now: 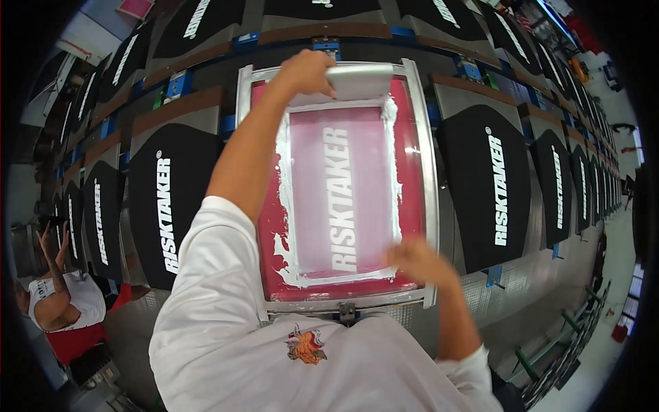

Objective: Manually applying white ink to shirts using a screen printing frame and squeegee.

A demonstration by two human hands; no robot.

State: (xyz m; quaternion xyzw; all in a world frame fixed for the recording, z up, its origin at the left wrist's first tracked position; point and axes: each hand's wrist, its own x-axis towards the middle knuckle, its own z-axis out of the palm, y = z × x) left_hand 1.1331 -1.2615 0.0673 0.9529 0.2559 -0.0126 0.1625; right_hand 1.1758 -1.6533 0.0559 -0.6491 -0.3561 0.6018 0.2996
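Note:
Right in front of me lies a printing screen [416, 165] with a metal frame, red mesh border and paler pink middle. Pale lettering shows in its mesh, and thick white ink [288, 226] is smeared around the middle area. At the far end, my left hand [309, 73] is closed around the left part of a wide silver squeegee [367, 81], which rests across the screen. My right hand [419, 261] is over the near right corner of the mesh, close to the ink edge. Motion blurs its fingers, and I see no tool in it.
Black printed fabric pieces lie on pallets left [182, 199] and right [484, 185], with more rows beyond. Blue metal brackets [180, 84] join the pallets to rails. At far left is another person [68, 299] in a white top. A green-legged rack [549, 343] stands lower right.

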